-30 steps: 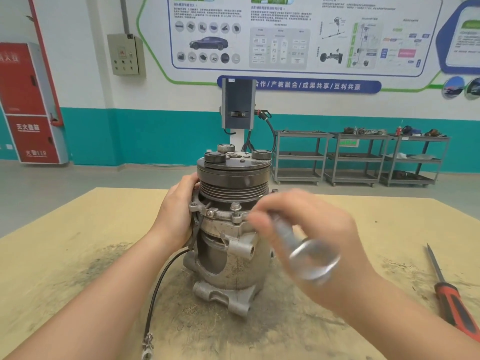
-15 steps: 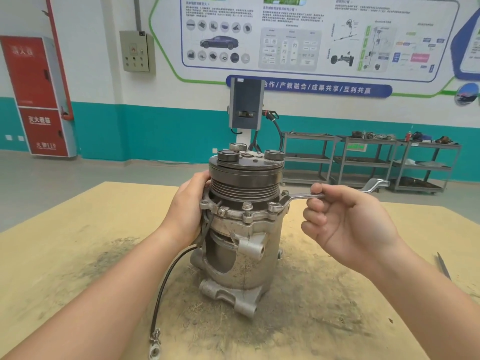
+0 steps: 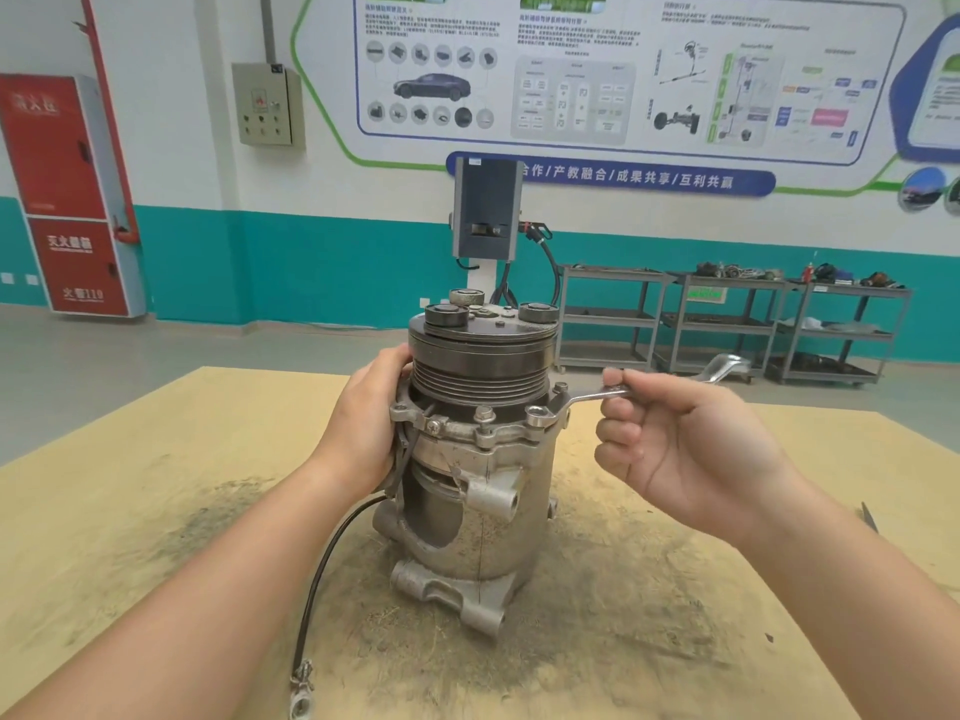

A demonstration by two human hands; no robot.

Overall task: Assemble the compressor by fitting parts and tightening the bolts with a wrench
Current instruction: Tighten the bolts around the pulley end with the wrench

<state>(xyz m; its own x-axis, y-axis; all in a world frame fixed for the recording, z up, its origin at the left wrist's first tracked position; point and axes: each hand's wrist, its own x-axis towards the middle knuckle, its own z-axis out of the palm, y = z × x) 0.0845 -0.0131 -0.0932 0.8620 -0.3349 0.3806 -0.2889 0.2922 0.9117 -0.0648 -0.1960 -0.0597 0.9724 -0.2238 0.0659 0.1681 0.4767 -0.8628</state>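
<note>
Little has shifted in the last half second: the wrench (image 3: pixel 613 394) sits on the same flange bolt (image 3: pixel 537 412) as before, though a second ago it was a blur in the air in front of the compressor (image 3: pixel 480 459). That compressor stands upright near the middle of the bench (image 3: pixel 130 491), pulley end up, with its dark grooved pulley (image 3: pixel 480 366) above the silver flange and body. The ring end of the wrench is seated over the bolt at the flange's right front, and the handle runs out to the right, roughly level. The right hand (image 3: pixel 691 454) has its grip closed on the handle, the thumb lying along the top and the fingers curled beneath. The left hand (image 3: pixel 369 423) clasps the compressor's left side at flange height, fingers wrapped round toward the back and out of sight. Another bolt (image 3: pixel 485 415) stands up at the flange's front. A black cable (image 3: pixel 324 563) hangs from the left of the body and trails across the bench to a metal terminal near the lower edge. Dark grime stains the bench top around the base. Behind, grey shelf carts (image 3: pixel 727 324) stand along a teal and white wall.
</note>
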